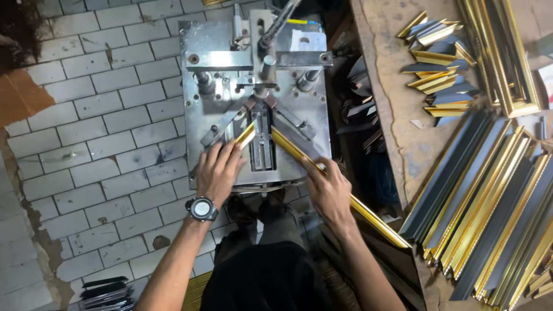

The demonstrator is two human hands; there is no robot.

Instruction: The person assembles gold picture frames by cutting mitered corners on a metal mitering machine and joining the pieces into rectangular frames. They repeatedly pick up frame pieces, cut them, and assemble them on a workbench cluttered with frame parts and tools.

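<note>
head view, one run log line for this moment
left hand presses short gold moulding | right hand holds long gold moulding | joiner machine

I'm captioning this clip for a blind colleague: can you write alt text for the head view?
Seen from above, the left hand presses a short gold moulding piece and the right hand a long gold moulding strip into the V-shaped fence of a metal frame-joining machine. More gold and grey mouldings lie on a wooden bench to the right.

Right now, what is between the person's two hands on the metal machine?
In the head view, between the left hand and the right hand lies the machine's slotted centre block, where the two gold frame strips meet in a corner.
</note>
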